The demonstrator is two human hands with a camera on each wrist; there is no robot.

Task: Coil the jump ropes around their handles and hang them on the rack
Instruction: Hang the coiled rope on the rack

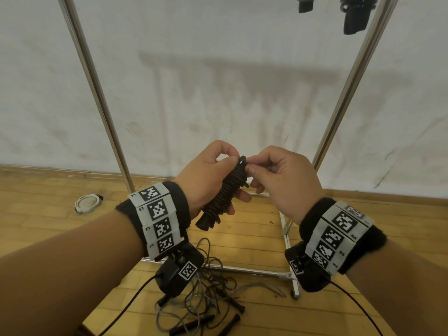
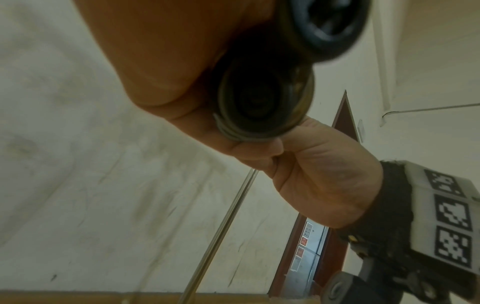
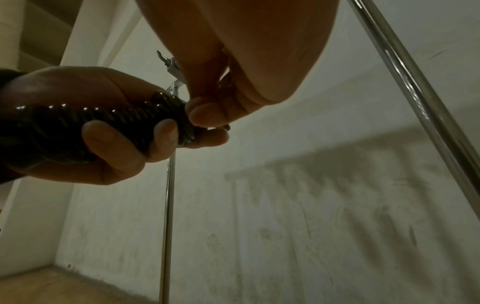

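Observation:
A black jump rope bundle (image 1: 224,190), its cord wound tightly round the paired handles, is held chest-high in front of the metal rack (image 1: 97,98). My left hand (image 1: 208,180) grips the bundle round its middle, fingers curled under it. My right hand (image 1: 269,170) pinches the cord at the bundle's top end. In the right wrist view the coils (image 3: 109,123) shine between my left fingers (image 3: 103,139). The left wrist view looks at the two handle butts (image 2: 262,100) end-on. Two coiled ropes (image 1: 354,13) hang at the rack's top right.
Loose tangled jump ropes with black handles (image 1: 206,299) lie on the wooden floor below my hands, by the rack's base bar (image 1: 254,270). A white coiled cable (image 1: 87,202) lies at the left near the wall. The rack's right post (image 1: 349,88) slants up.

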